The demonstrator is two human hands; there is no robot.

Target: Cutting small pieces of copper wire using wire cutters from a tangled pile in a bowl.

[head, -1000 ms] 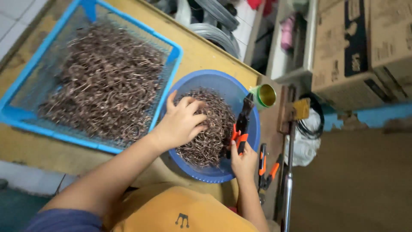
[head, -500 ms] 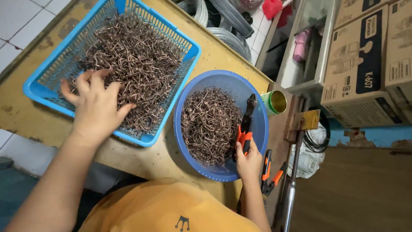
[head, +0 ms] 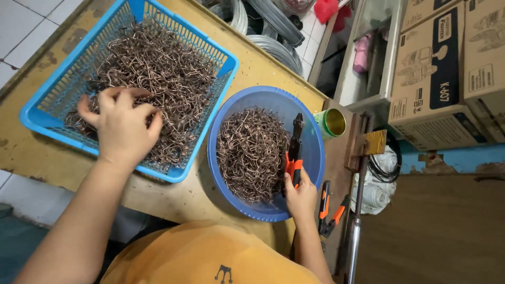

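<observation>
I work at a worn yellow-brown table (head: 158,194) with scuffed edges, white floor tiles to one side and a brown floor on the other. Two printed cardboard boxes (head: 447,68) stand beyond it, next to coils of grey hose (head: 273,31).

One rectangular blue plastic basket (head: 47,118) with latticed walls holds a tangled heap of bent copper-coloured wire hooks (head: 173,79). My left hand (head: 123,126) rests on that heap, fingers curled down into the pieces; whether they pinch any, I cannot tell.

One round blue plastic bowl (head: 310,152) beside the basket holds a smaller heap of the same hooks. My right hand (head: 300,197) is closed around the orange handle of black-nosed pliers (head: 294,150) lying over the bowl's contents.

A second orange-handled tool (head: 331,210) lies just right of that hand. One small green tin (head: 331,123) stands by the bowl's rim.
</observation>
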